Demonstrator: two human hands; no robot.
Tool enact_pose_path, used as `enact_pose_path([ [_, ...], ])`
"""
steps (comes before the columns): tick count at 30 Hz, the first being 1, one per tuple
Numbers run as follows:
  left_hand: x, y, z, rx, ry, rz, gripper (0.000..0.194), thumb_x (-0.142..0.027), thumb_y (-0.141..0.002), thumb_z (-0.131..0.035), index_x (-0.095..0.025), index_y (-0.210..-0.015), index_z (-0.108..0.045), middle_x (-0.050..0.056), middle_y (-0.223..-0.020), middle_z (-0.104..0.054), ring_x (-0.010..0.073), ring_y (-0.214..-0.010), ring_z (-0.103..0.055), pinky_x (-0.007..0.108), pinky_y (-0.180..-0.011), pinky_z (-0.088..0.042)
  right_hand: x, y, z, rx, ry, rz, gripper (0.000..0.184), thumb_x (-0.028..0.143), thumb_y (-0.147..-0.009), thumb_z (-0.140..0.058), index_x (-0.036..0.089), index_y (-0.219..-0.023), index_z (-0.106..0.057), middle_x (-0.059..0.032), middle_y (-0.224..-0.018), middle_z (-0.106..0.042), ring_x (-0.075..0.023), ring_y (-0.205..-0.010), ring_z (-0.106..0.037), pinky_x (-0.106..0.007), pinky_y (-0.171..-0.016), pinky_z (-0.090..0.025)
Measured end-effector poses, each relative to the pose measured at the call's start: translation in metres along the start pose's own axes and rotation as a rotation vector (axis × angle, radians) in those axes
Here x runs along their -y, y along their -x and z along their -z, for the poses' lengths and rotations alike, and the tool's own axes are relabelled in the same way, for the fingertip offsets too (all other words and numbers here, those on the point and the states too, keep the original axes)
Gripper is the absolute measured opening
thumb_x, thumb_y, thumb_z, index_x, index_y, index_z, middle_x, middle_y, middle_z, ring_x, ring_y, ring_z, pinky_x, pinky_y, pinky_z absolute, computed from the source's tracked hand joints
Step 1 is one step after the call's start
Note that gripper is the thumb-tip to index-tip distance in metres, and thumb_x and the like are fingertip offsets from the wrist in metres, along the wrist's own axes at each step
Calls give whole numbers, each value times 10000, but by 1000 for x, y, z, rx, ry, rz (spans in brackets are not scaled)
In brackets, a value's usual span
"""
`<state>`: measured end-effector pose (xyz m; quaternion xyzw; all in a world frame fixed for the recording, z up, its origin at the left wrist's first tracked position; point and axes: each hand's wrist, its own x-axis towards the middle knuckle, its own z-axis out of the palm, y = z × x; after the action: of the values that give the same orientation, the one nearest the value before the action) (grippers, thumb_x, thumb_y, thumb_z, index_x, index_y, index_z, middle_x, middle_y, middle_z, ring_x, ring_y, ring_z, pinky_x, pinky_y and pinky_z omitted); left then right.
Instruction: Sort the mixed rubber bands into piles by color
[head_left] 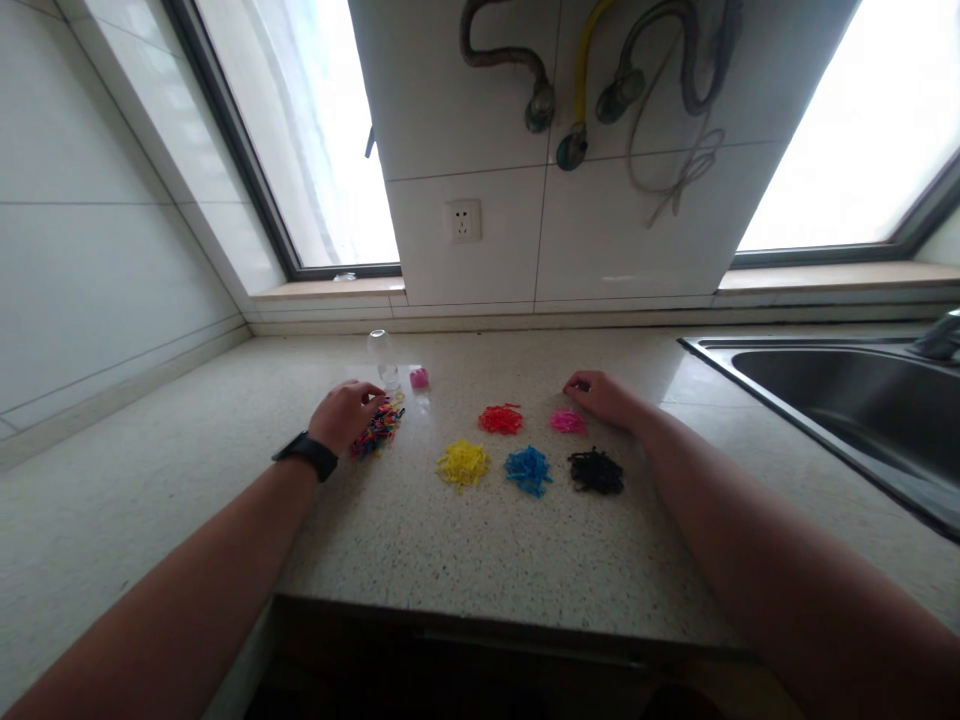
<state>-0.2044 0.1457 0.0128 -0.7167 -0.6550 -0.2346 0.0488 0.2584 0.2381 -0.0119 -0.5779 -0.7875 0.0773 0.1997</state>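
Observation:
My left hand (346, 415), with a dark band on its wrist, reaches over a mixed-colour pile of what look like small rubber bands (377, 432). Its fingers are bent together at the pile's upper edge; what is between them is too small to make out. Sorted piles lie to the right: red bands (501, 419), pink bands (568, 421), yellow bands (463, 464), blue bands (528, 471) and black bands (595, 470). Just behind the pink pile, my right hand (596, 392) rests on the counter with its fingers curled closed; no band shows in it.
A clear bottle (384, 362) stands behind the mixed pile, beside a pink cap (418, 378). The speckled counter (465, 560) ends in a front edge below. At the right is a metal sink (840, 400). A socket (463, 220) and pipes are on the wall.

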Motion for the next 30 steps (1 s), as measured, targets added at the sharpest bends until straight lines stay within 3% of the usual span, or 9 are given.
enact_pose_path([
  [10, 14, -5, 3, 91, 12, -41, 327, -460, -891, -584, -214, -966, -786, 59, -845, -655, 184, -759, -594, 291, -732, -437, -8, -4, -5, -7, -9, 45, 264, 383, -885, -546, 238, -967, -751, -58, -940, -765, -194, -815, -673, -262, -711, -468],
  [18, 12, -4, -5, 48, 83, -32, 288, -448, -870, -615, -220, -902, -788, 45, -757, -633, 171, -689, -560, 290, -679, -402, -7, -3, -4, -13, -6, 50, 255, 393, -881, -551, 244, -960, -742, -53, -931, -762, -203, -804, -670, -275, -692, -458],
  [24, -8, -5, 0, 6, 247, -28, 302, -436, -874, -617, -174, -922, -760, 40, -732, -662, 151, -663, -551, 269, -622, -387, -8, -4, -4, -12, -14, 50, 251, 387, -877, -560, 246, -963, -748, -58, -943, -763, -204, -806, -671, -278, -702, -466],
  [30, -44, -3, 7, 48, 479, -93, 384, -490, -924, -559, -146, -969, -722, 41, -798, -685, 127, -676, -552, 239, -601, -417, -8, -4, -4, -12, 4, 40, 249, 391, -877, -561, 251, -962, -748, -58, -949, -765, -211, -814, -676, -285, -708, -467],
])
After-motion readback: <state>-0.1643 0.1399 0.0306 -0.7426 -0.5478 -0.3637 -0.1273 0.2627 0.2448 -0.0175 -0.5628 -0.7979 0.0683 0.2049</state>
